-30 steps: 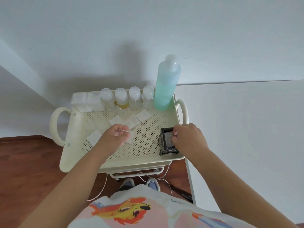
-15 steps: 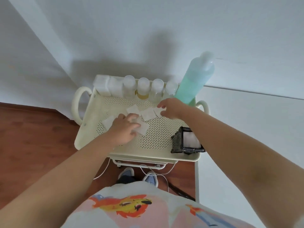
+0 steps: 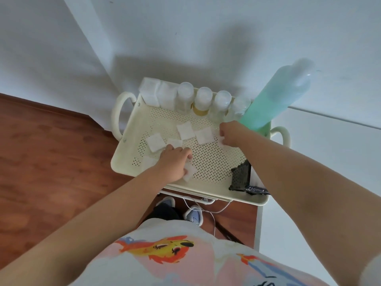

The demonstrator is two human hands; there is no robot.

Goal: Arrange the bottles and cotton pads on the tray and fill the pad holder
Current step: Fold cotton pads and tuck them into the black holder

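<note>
A cream perforated tray carries several white cotton pads; loose ones lie near its middle. My left hand rests on the tray, closed over a cotton pad that sticks out beneath it. My right hand is at the back right, pinching another cotton pad at its edge. The black mesh pad holder stands at the tray's front right, partly hidden by my right forearm. Several small clear bottles and a tall green bottle line the back rim.
Two stacks of cotton pads stand at the tray's back left corner. A white surface lies to the right, wooden floor to the left. White cables hang under the tray, above my shoes.
My right hand left the pad holder and moved to the back right of the tray, onto a pad. My left hand stayed low on the tray with its pad. The view shifted.
</note>
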